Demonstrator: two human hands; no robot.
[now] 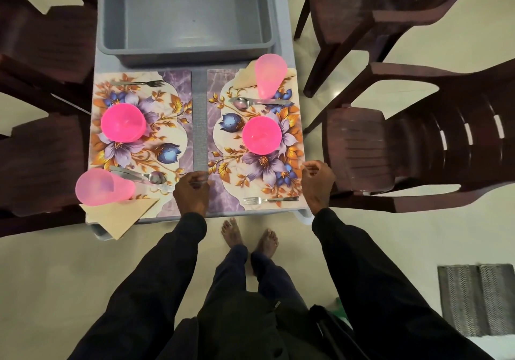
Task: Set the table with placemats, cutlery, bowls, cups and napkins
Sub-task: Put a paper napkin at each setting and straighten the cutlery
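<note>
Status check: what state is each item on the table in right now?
Grey bin: empty.
Left placemat: flat.
Right placemat: flat.
Left bowl: upright, empty.
Right bowl: upright, empty.
Left cup: upright.
Right cup: upright.
Left hand: curled at right placemat's edge, grip unclear.
Right hand: same, opposite edge.

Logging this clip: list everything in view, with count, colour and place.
placemats: 2, floral purple-orange, side by side on the table
bowls: 2, bright pink, one mid-mat each
cups: 2, pale pink, right mat's far corner, left mat's near corner
napkins: 2, beige, by the cups
forks: 2, steel, left mat's far edge, right mat's near edge
spoons: 2, steel, beside the cups
knives: 2, steel, alongside spoons
tub: 1, grey, table's far end
chairs: at least 4, dark brown, both sides
floor mat: 1, grey, lower right
left hand: fingers curled, near edge between mats
right hand: right mat's outer edge
feet: 2, bare, on floor
</note>
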